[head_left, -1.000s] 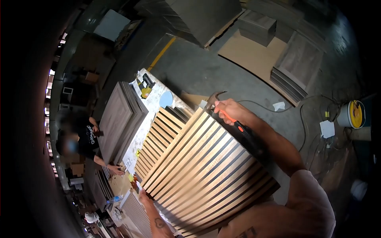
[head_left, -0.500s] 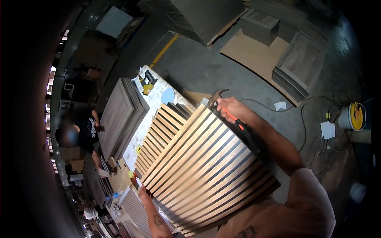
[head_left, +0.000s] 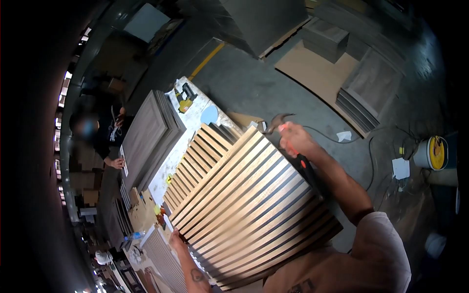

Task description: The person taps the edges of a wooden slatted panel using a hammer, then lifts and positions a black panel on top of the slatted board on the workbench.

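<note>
A wooden slatted panel (head_left: 254, 195) with dark gaps lies tilted in front of me, over a smaller slatted piece (head_left: 198, 161). My left hand (head_left: 178, 240) grips the panel's lower left corner, its fingers partly hidden. Beyond the far right corner, my right hand (head_left: 296, 138) is closed around a claw hammer (head_left: 304, 163) with an orange and black handle. The hammer's metal head points up and left, apart from the panel.
A yellow and black power tool (head_left: 185, 101) and a blue disc (head_left: 209, 114) are on the white bench (head_left: 195, 108). Grey boards (head_left: 146, 134) stand at left beside a co-worker (head_left: 105, 129). A bucket (head_left: 430, 153) and cable are at right.
My right hand and the hammer have moved right, away from the panel's corner. My left hand keeps its grip. The co-worker's hand has moved up to the stacked boards.
</note>
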Tool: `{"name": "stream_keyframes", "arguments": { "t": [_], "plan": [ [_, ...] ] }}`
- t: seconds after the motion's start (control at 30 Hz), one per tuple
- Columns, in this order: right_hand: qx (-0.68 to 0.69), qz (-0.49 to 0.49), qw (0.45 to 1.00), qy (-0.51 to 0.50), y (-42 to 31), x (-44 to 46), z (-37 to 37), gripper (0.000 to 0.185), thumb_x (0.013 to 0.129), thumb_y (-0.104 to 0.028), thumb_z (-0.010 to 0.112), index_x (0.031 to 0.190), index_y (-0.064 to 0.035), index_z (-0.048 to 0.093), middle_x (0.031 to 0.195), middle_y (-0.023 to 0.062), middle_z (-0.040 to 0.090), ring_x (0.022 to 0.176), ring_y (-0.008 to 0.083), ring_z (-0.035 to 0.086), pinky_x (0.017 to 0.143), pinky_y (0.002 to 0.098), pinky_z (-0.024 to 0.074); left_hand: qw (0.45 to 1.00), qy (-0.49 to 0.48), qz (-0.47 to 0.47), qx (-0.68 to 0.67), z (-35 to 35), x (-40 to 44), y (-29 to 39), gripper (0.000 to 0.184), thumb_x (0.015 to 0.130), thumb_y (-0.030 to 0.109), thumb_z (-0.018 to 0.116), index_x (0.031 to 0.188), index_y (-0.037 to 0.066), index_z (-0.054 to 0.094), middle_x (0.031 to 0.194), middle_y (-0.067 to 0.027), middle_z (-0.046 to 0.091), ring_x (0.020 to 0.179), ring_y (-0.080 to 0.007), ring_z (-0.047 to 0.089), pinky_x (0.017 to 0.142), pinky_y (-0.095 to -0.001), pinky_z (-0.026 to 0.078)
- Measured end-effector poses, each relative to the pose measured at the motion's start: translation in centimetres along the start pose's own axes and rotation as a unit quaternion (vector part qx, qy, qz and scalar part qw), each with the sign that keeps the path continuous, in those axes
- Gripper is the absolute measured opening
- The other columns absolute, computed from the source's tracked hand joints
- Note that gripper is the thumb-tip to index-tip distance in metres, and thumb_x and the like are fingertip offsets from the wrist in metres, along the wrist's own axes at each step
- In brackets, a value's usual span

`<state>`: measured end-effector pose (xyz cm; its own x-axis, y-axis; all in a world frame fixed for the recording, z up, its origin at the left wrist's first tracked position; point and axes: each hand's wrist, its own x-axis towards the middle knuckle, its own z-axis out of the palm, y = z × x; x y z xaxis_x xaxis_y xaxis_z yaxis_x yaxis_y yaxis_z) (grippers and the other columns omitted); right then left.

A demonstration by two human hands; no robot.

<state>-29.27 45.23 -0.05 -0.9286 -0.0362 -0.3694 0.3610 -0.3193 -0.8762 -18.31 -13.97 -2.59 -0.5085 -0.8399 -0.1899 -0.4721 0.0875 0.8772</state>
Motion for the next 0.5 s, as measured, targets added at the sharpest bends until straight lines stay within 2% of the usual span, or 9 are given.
{"name": "stream_keyframes", "arguments": {
  "t": [0.03, 0.07, 0.2, 0.3, 0.33, 0.43, 0.5],
  "plan": [
    [0.024, -0.021, 0.999, 0.013, 0.2, 0.3, -0.4, 0.026, 0.095, -0.029, 0.051, 0.092, -0.0031, 0.046, 0.061, 0.0014, 0.049, 0.042, 0.0095, 0.043, 0.037, 0.0239, 0.0347, 1.0, -0.004, -0.012, -0.01, 0.1, -1.1, 0.9, 0.026, 0.085, 0.013, 0.063, 0.063, 0.009, 0.051, 0.055, 0.0022, 0.046, 0.045, -0.0119, 0.04, 0.042, -0.0292, 0.03],
    [0.02, 0.011, 0.998, 0.05, 0.2, 0.8, -0.6, 0.027, 0.099, -0.03, 0.044, 0.106, -0.0051, 0.052, 0.06, 0.0025, 0.051, 0.04, 0.0097, 0.043, 0.034, 0.0244, 0.0334, 1.0, 0.007, -0.007, -0.02, -0.1, -0.1, 0.0, 0.025, 0.084, 0.012, 0.063, 0.063, 0.009, 0.051, 0.056, 0.0022, 0.047, 0.047, -0.0122, 0.042, 0.044, -0.0291, 0.031],
    [-0.053, 0.031, 0.997, -0.043, 1.6, 1.0, -0.3, 0.03, 0.1, -0.031, 0.042, 0.105, -0.0037, 0.052, 0.061, 0.0031, 0.052, 0.04, 0.0097, 0.042, 0.033, 0.0243, 0.032, 1.0, 0.008, -0.009, -0.006, -0.6, 1.2, -0.8, 0.018, 0.083, 0.01, 0.065, 0.067, 0.006, 0.057, 0.063, 0.0011, 0.052, 0.054, -0.0137, 0.047, 0.05, -0.0292, 0.038],
    [0.005, 0.006, 1.0, -0.011, 0.9, 0.8, -0.8, 0.032, 0.1, -0.032, 0.041, 0.105, -0.0025, 0.052, 0.06, 0.0028, 0.051, 0.039, 0.0094, 0.041, 0.034, 0.0238, 0.0321, 0.999, 0.013, -0.037, -0.021, -0.7, 2.3, -1.3, 0.01, 0.082, 0.009, 0.065, 0.075, 0.002, 0.062, 0.068, -0.0003, 0.054, 0.06, -0.0153, 0.05, 0.056, -0.03, 0.041],
    [0.023, 0.009, 1.0, 0.007, 1.2, 0.9, -0.6, 0.032, 0.1, -0.032, 0.041, 0.105, -0.0019, 0.052, 0.058, 0.0026, 0.049, 0.038, 0.0094, 0.039, 0.034, 0.0236, 0.0315, 0.999, 0.01, -0.034, -0.041, -0.8, 3.0, -1.9, 0.007, 0.082, 0.007, 0.064, 0.082, -0.001, 0.065, 0.071, -0.0008, 0.055, 0.064, -0.0164, 0.052, 0.06, -0.0299, 0.043],
    [-0.03, 0.058, 0.997, -0.03, 1.5, 1.1, -0.4, 0.033, 0.099, -0.032, 0.042, 0.107, -0.0012, 0.051, 0.054, 0.002, 0.047, 0.036, 0.0097, 0.038, 0.034, 0.0238, 0.0308, 0.999, 0.007, -0.038, -0.02, -1.4, 4.4, -2.7, 0.014, 0.081, 0.007, 0.065, 0.091, -0.002, 0.067, 0.072, -0.0006, 0.056, 0.064, -0.0157, 0.053, 0.061, -0.0299, 0.044],
    [-0.005, 0.034, 0.999, -0.027, 1.1, 0.7, -0.5, 0.031, 0.098, -0.031, 0.045, 0.099, -0.0008, 0.053, 0.052, 0.0019, 0.046, 0.035, 0.01, 0.038, 0.034, 0.0243, 0.0309, 0.999, -0.018, -0.023, -0.025, -1.7, 4.3, -2.9, 0.02, 0.082, 0.01, 0.066, 0.097, -0.003, 0.067, 0.072, 0.0, 0.056, 0.063, -0.0154, 0.052, 0.06, -0.0298, 0.043]
  ]
}}
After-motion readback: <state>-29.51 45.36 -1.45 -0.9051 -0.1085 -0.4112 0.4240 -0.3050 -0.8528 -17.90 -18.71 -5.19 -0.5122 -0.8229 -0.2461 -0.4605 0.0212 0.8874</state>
